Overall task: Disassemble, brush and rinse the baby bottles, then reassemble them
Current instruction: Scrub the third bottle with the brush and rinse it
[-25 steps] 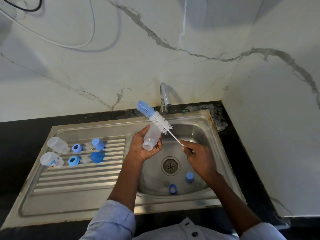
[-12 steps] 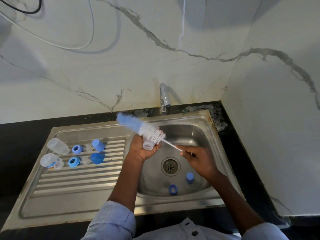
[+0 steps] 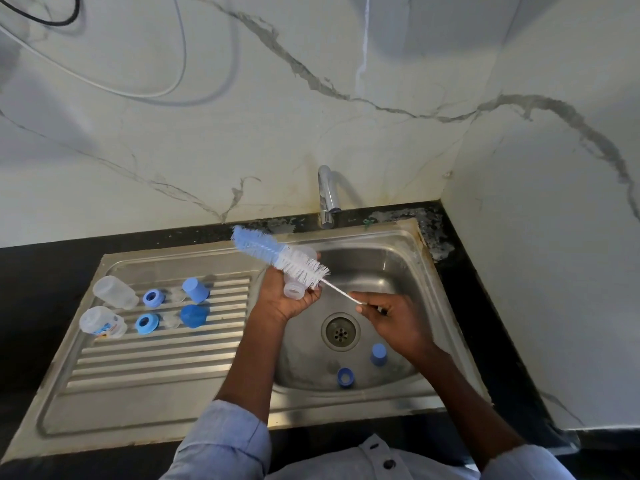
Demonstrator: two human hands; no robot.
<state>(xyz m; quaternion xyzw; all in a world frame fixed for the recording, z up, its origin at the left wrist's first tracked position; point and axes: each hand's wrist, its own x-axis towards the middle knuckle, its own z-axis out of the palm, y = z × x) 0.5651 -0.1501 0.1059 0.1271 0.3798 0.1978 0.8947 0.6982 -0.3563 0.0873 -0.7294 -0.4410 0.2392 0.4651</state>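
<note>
My left hand (image 3: 284, 299) grips a clear baby bottle (image 3: 295, 289) over the sink basin, its open neck pointing toward me. My right hand (image 3: 391, 318) pinches the thin handle of a blue-and-white bottle brush (image 3: 277, 256). The bristles lie across the outside of the bottle, angled up to the left. On the draining board lie two more clear bottles (image 3: 114, 292) (image 3: 102, 322), two blue rings (image 3: 153, 298) (image 3: 147, 323), two clear teats (image 3: 177, 294) and two blue caps (image 3: 195, 289) (image 3: 194, 316). In the basin sit a blue cap (image 3: 378, 355) and a blue ring (image 3: 345, 377).
The steel sink (image 3: 398, 244) has a drain (image 3: 340, 332) in the middle and a chrome tap (image 3: 326, 195) at the back; no water runs. A marble wall rises behind and to the right. Black counter surrounds the sink.
The brush swung from pointing up-left over the bottle to lying lower across it, then slid slightly right. The bottle turned so its neck faces me. My right hand shifted a little right.
</note>
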